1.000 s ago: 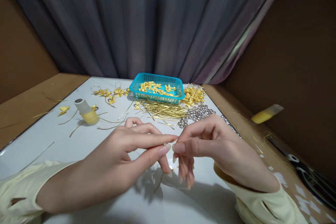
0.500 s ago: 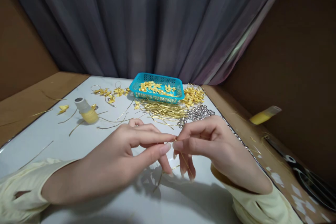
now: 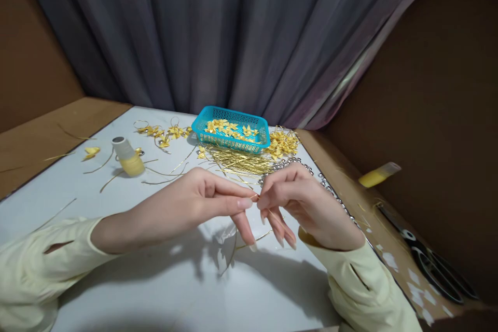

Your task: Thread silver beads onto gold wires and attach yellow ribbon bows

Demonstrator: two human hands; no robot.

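Observation:
My left hand (image 3: 200, 197) is closed in a pinch, thumb against index finger, on a thin gold wire (image 3: 254, 197). Fingertip to fingertip with it, my right hand (image 3: 299, 199) pinches the same wire between thumb and index finger. The other fingers of both hands curl or hang below. Under the fingertips, gold strands (image 3: 254, 241) and a small translucent white piece (image 3: 221, 259) show; whether they join the held wire I cannot tell. Just beyond the hands lie a bundle of gold wires (image 3: 239, 161) and a pile of silver beads (image 3: 290, 163), partly hidden by my right hand.
A turquoise basket (image 3: 198, 132) holds yellow ribbon flowers. More flowers (image 3: 284, 144) are heaped beside it, others (image 3: 155, 132) lie left. A yellow bottle (image 3: 130, 158) stands left amid loose wires. Right, beyond the white board, are another yellow container (image 3: 379, 174), scissors (image 3: 424, 257) and paper scraps.
Both hands have risen slightly in view, still pinching the wire, and my right hand has shifted left. My left wrist has straightened a little. The whole view has tilted slightly.

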